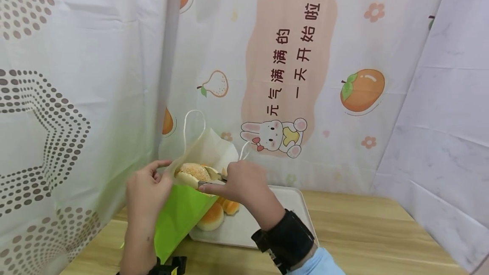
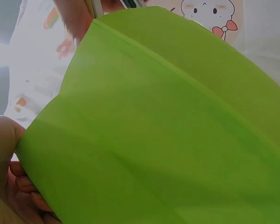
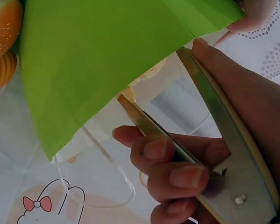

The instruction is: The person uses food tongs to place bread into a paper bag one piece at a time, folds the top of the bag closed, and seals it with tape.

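My left hand [image 1: 147, 190] pinches the rim of a green paper bag [image 1: 177, 220] between thumb and fingers. The bag leans with its pale inside and white cord handles facing up. In my right hand [image 1: 246, 183] is a pair of metal tongs [image 3: 242, 186], fingers curled round one arm and thumb along the other. Their tips reach into the bag's mouth, either side of a sesame-topped bun [image 1: 196, 171]. Part of the bun and the tong tips are hidden by the bag in the right wrist view.
A white tray [image 1: 252, 230] lies on the wooden table [image 1: 351, 224], behind and right of the bag. A round golden bun [image 1: 212, 217] and a ridged bread roll [image 1: 230, 207] sit at its left side. Printed curtains [image 1: 214, 46] close off the back and sides.
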{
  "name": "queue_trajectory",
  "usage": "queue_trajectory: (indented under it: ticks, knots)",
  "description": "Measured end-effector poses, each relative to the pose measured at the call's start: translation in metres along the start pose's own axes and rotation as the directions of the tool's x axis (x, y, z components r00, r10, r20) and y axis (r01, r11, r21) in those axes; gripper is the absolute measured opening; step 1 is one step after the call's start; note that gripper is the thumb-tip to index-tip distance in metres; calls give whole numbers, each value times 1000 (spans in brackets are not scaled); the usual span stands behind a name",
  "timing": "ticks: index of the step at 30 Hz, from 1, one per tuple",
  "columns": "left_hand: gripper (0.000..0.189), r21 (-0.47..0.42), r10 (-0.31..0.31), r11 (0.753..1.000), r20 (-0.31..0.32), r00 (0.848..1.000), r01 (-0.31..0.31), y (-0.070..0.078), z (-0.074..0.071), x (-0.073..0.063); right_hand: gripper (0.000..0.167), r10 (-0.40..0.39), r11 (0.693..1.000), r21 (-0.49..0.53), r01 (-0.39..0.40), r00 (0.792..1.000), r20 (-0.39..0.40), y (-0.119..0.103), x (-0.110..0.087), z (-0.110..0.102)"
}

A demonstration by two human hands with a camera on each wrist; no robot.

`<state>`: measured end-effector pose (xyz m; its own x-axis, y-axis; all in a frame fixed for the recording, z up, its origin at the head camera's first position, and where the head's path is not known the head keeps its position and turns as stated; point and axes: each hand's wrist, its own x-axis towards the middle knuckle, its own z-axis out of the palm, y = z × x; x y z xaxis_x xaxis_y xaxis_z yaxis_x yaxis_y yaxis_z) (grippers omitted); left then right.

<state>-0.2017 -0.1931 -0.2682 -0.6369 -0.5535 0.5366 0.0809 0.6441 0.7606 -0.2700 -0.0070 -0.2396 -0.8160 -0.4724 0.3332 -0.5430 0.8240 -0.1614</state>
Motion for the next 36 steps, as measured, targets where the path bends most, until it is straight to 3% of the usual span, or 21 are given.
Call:
queue_trajectory:
  ticks: [11, 17, 18, 20, 23, 25, 27, 29, 33, 36]
  knots:
    - [43, -56, -88, 994, 24, 996, 89, -1, -2, -1, 72, 27, 986, 161, -35, 998, 52, 9, 0, 3]
    - [45, -70, -119, 990, 18, 993, 120, -3, -7, 3, 69, 101, 948, 310, -77, 993, -62, 28, -22, -3]
    - [46, -70, -121, 990, 17, 992, 122, -3, -8, 3, 66, 124, 930, 358, -82, 987, -98, 33, -27, -3]
    - [47, -63, -126, 990, 11, 992, 127, -4, -10, 4, 58, 184, 865, 495, -84, 971, -156, 46, -38, -2]
    - [47, -57, -139, 989, 2, 990, 139, -6, -13, 5, 45, 303, 752, 654, -81, 924, -235, 68, -54, 2]
    - [47, -52, -144, 988, -7, 990, 143, -8, -15, 5, 45, 386, 710, 695, -115, 888, -248, 83, -61, 5]
    - [47, -52, -146, 988, -12, 989, 146, -9, -16, 6, 51, 451, 732, 654, -192, 855, -254, 97, -66, 9]
    - [46, -51, -147, 988, -19, 989, 145, -10, -18, 6, 58, 479, 773, 573, -273, 842, -246, 110, -68, 14]
    - [45, -42, -151, 988, -29, 988, 149, -14, -19, 7, 72, 490, 843, 355, -405, 850, -192, 126, -68, 27]
    - [46, -41, -148, 988, -35, 988, 146, -15, -20, 7, 77, 471, 872, 205, -446, 876, -99, 128, -69, 38]
